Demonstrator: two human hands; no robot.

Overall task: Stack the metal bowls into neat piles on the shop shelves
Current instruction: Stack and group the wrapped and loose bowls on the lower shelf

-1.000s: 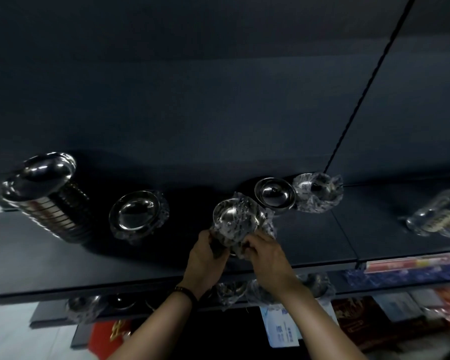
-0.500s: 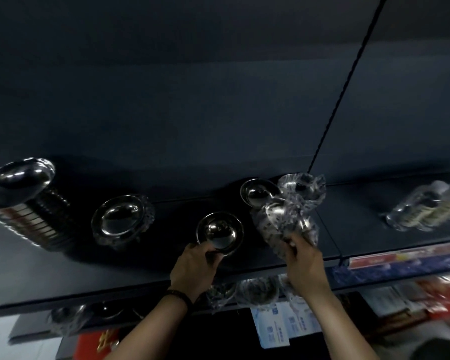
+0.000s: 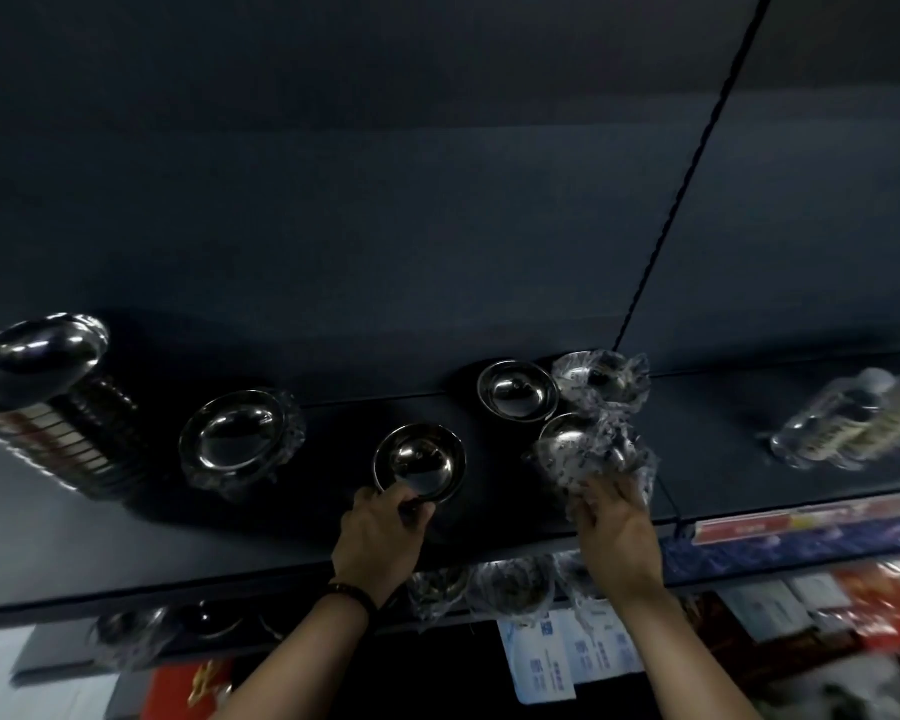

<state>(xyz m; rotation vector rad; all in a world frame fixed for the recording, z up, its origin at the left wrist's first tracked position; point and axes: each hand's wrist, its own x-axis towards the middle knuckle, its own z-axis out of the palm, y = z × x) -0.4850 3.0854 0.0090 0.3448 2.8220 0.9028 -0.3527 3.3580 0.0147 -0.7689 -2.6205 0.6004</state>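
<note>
Left hand (image 3: 380,537) pinches a bare bowl (image 3: 419,462) by its rim on the shelf (image 3: 178,537); right hand (image 3: 617,532) holds a wrapped bowl (image 3: 588,454) beside it. In all: two bare, three wrapped, one stack (image 3: 48,402).

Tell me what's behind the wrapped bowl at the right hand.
Directly behind the wrapped bowl at the right hand sits another plastic-wrapped bowl near the back panel, a bare bowl beside it. Whether the two wrapped ones touch is hidden by crumpled plastic.

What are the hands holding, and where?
Left hand pinches the bare metal bowl by its near rim. Right hand touches the near side of the plastic-wrapped bowl; whether it grips cannot be told.
</note>
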